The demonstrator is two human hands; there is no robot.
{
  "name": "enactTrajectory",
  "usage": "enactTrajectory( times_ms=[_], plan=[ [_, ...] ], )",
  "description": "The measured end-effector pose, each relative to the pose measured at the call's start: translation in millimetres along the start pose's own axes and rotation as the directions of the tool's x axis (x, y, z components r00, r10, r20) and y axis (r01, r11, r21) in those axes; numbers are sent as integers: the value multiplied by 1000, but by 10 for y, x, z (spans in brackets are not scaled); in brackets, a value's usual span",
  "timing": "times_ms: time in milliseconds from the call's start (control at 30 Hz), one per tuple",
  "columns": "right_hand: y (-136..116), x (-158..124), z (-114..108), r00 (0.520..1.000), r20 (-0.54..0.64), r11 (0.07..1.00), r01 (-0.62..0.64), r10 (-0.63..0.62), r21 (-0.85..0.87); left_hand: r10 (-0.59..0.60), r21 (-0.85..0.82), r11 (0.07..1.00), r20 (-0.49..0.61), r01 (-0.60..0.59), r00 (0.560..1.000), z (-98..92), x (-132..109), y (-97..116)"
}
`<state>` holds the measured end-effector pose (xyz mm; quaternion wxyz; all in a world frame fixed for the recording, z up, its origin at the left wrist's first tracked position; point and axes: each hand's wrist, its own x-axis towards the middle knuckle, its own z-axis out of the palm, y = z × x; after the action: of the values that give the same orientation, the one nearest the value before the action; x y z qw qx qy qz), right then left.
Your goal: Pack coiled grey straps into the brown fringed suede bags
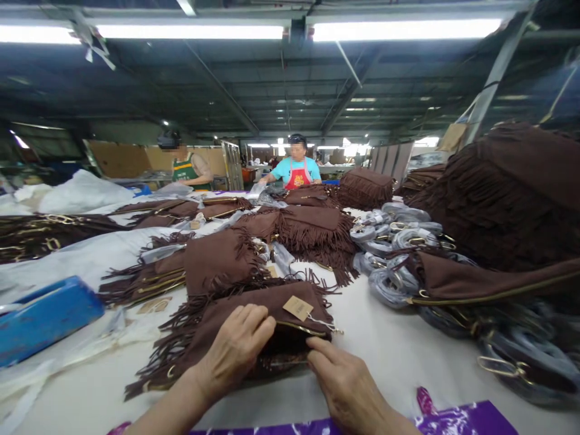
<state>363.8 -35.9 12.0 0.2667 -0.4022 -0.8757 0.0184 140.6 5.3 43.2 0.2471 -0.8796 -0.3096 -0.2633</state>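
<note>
A dark brown fringed bag (212, 320) lies in front of me with its brass zipper (299, 328) partly undone and its mouth gaping. My left hand (242, 341) grips the upper edge of that opening, fingers curled over it. On the other side, my right hand (338, 371) pinches the bag's edge near the zipper end, thumb and fingers together. A tan paper tag (298, 307) on a white string rests on top of the bag. The inside of the bag is dark, so I cannot make out its contents.
A blue tape dispenser (49, 317) stands at left. More fringed bags (312, 229) lie ahead, and a tall pile of them (512, 193) rises at right beside wrapped coiled straps (399, 281). Purple plastic (466, 420) lies at the near edge. Two people (296, 169) work across the table.
</note>
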Motion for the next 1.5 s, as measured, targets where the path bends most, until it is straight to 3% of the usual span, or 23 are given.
enactTrajectory(
  times_ms=[100,167,233,300,333,367,400,467,600,667,733,833,867,1000,1100,1200,1267,1367,1400,1500],
  plan=[
    [10,59,36,971,170,983,-153,170,-105,184,96,976,113,-195,976,-15,2,57],
    [19,76,53,943,221,963,-217,249,-160,134,150,972,290,-183,948,-7,2,171],
    [39,76,76,939,214,956,-236,271,-174,-81,200,980,491,-21,867,1,25,325],
    [72,66,113,948,170,956,-244,271,-164,-262,185,965,638,186,725,7,66,479],
    [92,59,135,954,137,957,-246,267,-153,-290,139,953,683,270,671,15,85,543],
    [112,54,159,959,100,958,-250,266,-143,-289,79,940,705,333,648,30,99,596],
    [131,50,182,963,64,958,-252,262,-135,-278,19,927,706,375,651,55,105,638],
    [161,50,220,967,1,959,-253,255,-128,-253,-78,914,659,399,709,138,90,698],
    [184,63,255,968,-78,963,-247,239,-109,-136,-229,930,515,288,847,386,6,802],
    [191,64,261,968,-99,965,-241,231,-100,-110,-251,934,472,253,875,481,-14,836],
    [204,57,265,969,-105,966,-235,224,-107,-184,-232,912,505,338,843,516,-2,816],
    [229,33,258,971,-76,963,-236,228,-126,-366,-209,794,585,570,724,470,63,653],
    [234,23,251,970,-59,962,-240,235,-129,-402,-240,750,575,616,713,442,91,573],
    [223,-15,197,967,2,959,-254,256,-127,-413,-470,603,508,645,756,360,202,291],
    [200,-47,158,975,-19,962,-222,222,-156,-382,-500,535,576,681,723,365,268,239],
    [206,-75,138,978,-75,960,-206,194,-192,-412,-389,573,624,721,664,427,302,306],
    [227,-81,129,969,-56,947,-246,240,-207,-408,-325,659,603,678,685,480,300,358],
    [260,-66,111,942,27,918,-319,334,-234,-317,-360,763,516,538,796,517,282,373],
    [267,-57,104,935,49,913,-332,352,-239,-299,-387,759,507,524,808,510,281,360],
    [271,-31,86,925,72,910,-350,374,-222,-356,-461,624,551,630,755,467,304,292]
  ],
)
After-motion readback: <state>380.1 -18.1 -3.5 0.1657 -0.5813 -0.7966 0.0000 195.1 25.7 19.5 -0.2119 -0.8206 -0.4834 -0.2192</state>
